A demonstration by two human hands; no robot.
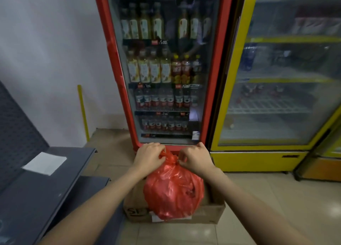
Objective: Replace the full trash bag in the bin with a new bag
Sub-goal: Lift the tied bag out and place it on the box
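Both bare forearms reached forward from the lower corners of the view, the left from about 7 o'clock and the right from about 5 o'clock, converging toward the centre. The left hand (149, 155) was curled knuckles-up, its fingers (160, 148) pinched closed at its 3 o'clock side. The right hand (195, 157) mirrored it, knuckles up, fingertips (181, 155) pinched closed at its 9 o'clock side. The two hands sat near each other, level, not touching, wrists slightly bent.
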